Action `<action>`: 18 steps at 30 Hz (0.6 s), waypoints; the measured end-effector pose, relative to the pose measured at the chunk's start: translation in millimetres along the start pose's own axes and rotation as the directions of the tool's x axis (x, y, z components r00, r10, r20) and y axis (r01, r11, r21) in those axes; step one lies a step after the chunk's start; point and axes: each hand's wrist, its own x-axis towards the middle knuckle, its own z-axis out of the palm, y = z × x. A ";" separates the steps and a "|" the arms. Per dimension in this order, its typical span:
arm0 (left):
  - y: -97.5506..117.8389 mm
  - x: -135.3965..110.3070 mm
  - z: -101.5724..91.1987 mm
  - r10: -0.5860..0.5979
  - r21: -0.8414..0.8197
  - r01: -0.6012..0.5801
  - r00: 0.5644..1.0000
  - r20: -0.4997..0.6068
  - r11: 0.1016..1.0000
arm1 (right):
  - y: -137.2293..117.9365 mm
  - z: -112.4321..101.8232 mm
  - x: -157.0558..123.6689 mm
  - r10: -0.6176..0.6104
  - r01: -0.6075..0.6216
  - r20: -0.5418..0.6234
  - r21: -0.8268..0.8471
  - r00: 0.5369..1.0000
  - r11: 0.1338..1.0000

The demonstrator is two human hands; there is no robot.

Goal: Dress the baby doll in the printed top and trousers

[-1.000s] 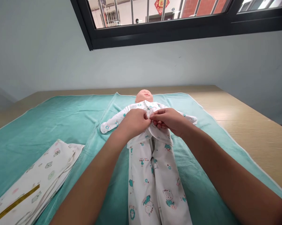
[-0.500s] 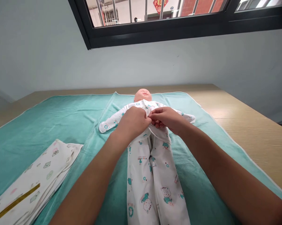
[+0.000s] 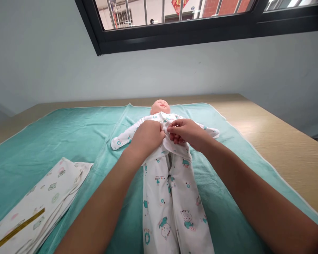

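A baby doll (image 3: 160,106) lies on its back, head toward the window, dressed in a white printed jacket (image 3: 176,148) and white printed trousers (image 3: 159,197). Over the doll's chest, my left hand (image 3: 150,134) is closed, its fingertips at the jacket's front opening. Just to its right, my right hand (image 3: 184,130) pinches at the jacket front with thumb and forefinger, the other fingers curled under. A small gap separates the two hands. What exactly lies between the fingertips, cloth edge or tie, is too small to make out. The doll's sleeves stretch out to both sides.
A turquoise blanket (image 3: 90,123) covers much of the wooden table (image 3: 264,137). At the lower left lies a folded white printed cloth (image 3: 52,190) with a yellow tape measure (image 3: 17,229) on it. Behind the table stand a wall and a dark-framed window (image 3: 175,37).
My hands have moved slightly apart: the left has shifted a little to the left, while the right stays nearly in place. The camera view has shifted slightly.
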 end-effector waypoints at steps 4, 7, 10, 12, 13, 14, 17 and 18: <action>-4.9 -0.7 -4.0 -0.001 -0.075 0.005 0.998 0.061 0.997 | -3.5 1.3 -2.9 -0.017 0.017 -0.002 -0.072 1.000 0.997; -5.7 -1.1 -4.4 0.018 -0.105 -0.006 0.993 0.116 0.994 | -4.8 1.3 -4.4 -0.045 0.045 0.003 -0.124 0.999 0.991; -3.8 0.0 -2.1 0.003 -0.129 0.010 0.994 0.106 0.992 | -4.5 0.8 -4.6 -0.068 0.068 0.005 -0.150 0.998 0.986; -2.4 1.0 -0.3 -0.026 -0.164 0.042 0.995 0.095 0.986 | -4.0 0.3 -4.4 -0.070 0.070 0.004 -0.153 0.998 0.986; -2.0 1.4 0.3 -0.037 -0.187 0.054 0.995 0.093 0.981 | -3.8 -0.1 -4.2 -0.068 0.068 0.006 -0.154 0.998 0.986; -1.9 1.6 0.6 -0.045 -0.212 0.064 0.995 0.092 0.975 | -3.6 -0.7 -4.2 -0.067 0.068 0.011 -0.157 0.998 0.985; -3.0 1.6 -0.1 -0.072 -0.298 0.101 0.992 0.108 0.949 | -3.5 -3.3 -4.2 -0.080 0.085 0.037 -0.167 0.996 0.982; -3.6 1.5 -0.6 -0.085 -0.341 0.123 0.989 0.124 0.932 | -3.6 -4.4 -4.4 -0.085 0.093 0.049 -0.173 0.995 0.981</action>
